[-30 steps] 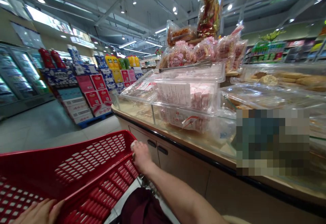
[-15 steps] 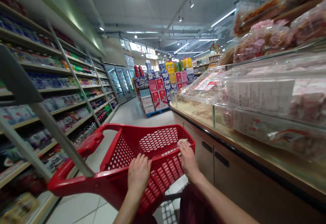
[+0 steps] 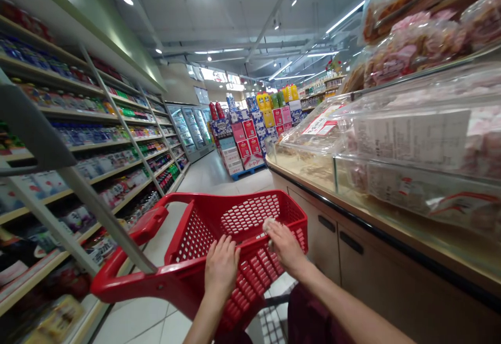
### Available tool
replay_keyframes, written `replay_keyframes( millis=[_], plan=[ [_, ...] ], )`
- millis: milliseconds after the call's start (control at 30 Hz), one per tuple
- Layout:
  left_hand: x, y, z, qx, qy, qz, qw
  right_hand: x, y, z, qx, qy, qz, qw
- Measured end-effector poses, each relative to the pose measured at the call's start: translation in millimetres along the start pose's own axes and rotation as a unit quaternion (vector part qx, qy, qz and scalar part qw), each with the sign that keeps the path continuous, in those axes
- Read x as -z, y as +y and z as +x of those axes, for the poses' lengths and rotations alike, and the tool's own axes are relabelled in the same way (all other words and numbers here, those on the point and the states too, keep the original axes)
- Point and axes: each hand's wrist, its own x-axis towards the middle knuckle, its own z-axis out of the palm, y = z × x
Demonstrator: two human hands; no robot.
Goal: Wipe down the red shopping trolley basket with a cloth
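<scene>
A red plastic shopping cart basket (image 3: 176,276) with perforated walls stands in front of me. My left hand (image 3: 222,265) lies on its near rim, fingers stretched over the edge and slightly apart. My right hand (image 3: 285,245) is closed on a crumpled whitish wipe or cloth (image 3: 269,224), held at the near rim to the right of my left hand. Part of the wipe is hidden by the fingers. The visible inside of the basket shows no goods.
A counter (image 3: 319,245) with plastic-packed food (image 3: 410,140) runs along the right. Drink shelves (image 3: 94,119) line the left side. A pallet of stacked boxes (image 3: 246,145) stands ahead, with glass-door fridges (image 3: 191,127) behind it. The cart's grey handle (image 3: 31,130) is at left.
My right hand has slid left along the rim with the wipe, from near the right corner closer to my left hand. The camera view has shifted slightly. My left hand's fingers look straighter.
</scene>
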Motion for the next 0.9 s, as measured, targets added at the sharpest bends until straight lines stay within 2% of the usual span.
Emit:
replay_keyframes(
  millis=[100,133,167,200,300,333,367,467,533,567,700,733,767,867,900],
  plan=[
    [0.3,0.2,0.0,0.000,-0.014,0.007,1.000,7.1,12.5,4.8,-0.134,0.015,-0.046,0.990],
    [0.4,0.4,0.1,0.004,-0.022,0.008,1.000,7.3,14.1,5.6,-0.163,0.024,-0.059,0.985],
    [0.6,0.5,0.3,0.006,-0.028,0.008,1.000,5.9,12.8,5.8,-0.163,0.032,-0.063,0.984],
    [0.9,0.5,0.5,0.008,-0.033,0.008,0.999,3.3,8.8,5.5,-0.133,0.035,-0.059,0.989],
    [2.2,-0.5,0.0,0.005,-0.034,0.006,0.999,-0.8,-3.8,4.4,0.012,0.009,-0.028,1.000],
    [2.5,-1.1,-0.6,0.001,-0.033,0.005,0.999,2.1,-2.6,4.6,0.018,-0.004,-0.029,0.999],
    [2.6,-1.6,-1.4,-0.003,-0.033,0.003,0.999,7.3,2.3,5.0,-0.009,-0.015,-0.038,0.999],
    [1.7,-0.9,-3.9,0.007,-0.031,-0.008,0.999,25.8,26.1,5.8,-0.168,-0.018,-0.089,0.982],
    [0.5,2.2,-5.3,0.026,-0.026,-0.015,0.999,28.1,30.2,4.1,-0.197,-0.014,-0.099,0.975],
    [0.0,4.4,-6.1,0.033,-0.023,-0.016,0.999,24.8,25.9,2.8,-0.176,-0.012,-0.093,0.980],
    [-2.1,13.2,-12.4,0.038,-0.025,-0.009,0.999,6.2,-1.6,0.7,0.004,-0.022,-0.038,0.999],
    [-2.6,14.8,-14.8,0.032,-0.027,-0.005,0.999,6.0,-1.7,1.7,0.013,-0.024,-0.035,0.999],
    [-3.3,16.1,-17.2,0.026,-0.029,0.000,0.999,8.1,2.3,2.9,-0.006,-0.024,-0.040,0.999],
    [-5.4,19.0,-22.6,0.012,-0.029,0.009,0.999,17.7,21.7,4.8,-0.139,-0.008,-0.080,0.987],
    [-5.9,19.7,-23.3,0.014,-0.031,0.011,0.999,18.2,23.7,4.1,-0.157,-0.002,-0.085,0.984]
  ],
)
